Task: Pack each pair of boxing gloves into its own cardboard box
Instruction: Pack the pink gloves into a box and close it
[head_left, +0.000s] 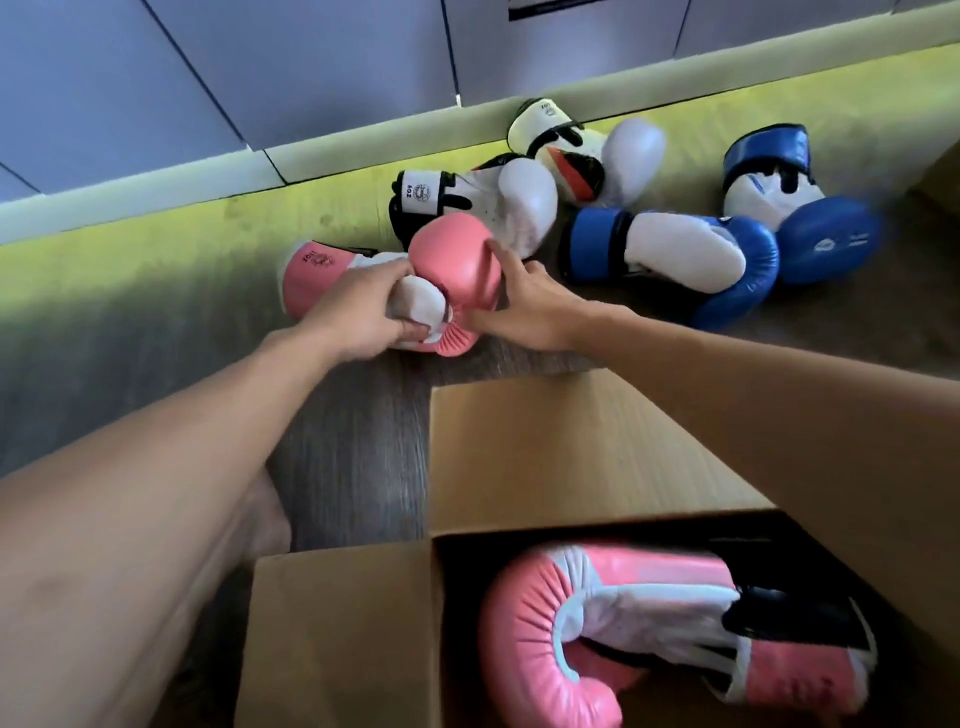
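Because the pink glove (457, 260) looked puffy and shiny, it would likely feel light, squashy and a bit slippery. It sat on the floor (353, 415) between both hands' fingers. The left hand (363, 306) curled its fingers round the white middle, a good holding spot. The right hand (524, 301) laid straight fingers on the round pink end. Its twin (623, 623) lay in the cardboard box (545, 457).

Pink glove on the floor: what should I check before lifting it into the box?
1. Grip of left hand on floor glove: ok.
2. Grip of right hand: not ok, it only touches.
3. Flaps of box open: ok.
4. Colour of boxed glove matches: ok.
5. Room beside it: cannot tell.
6. Contact with white glove: cannot tell.
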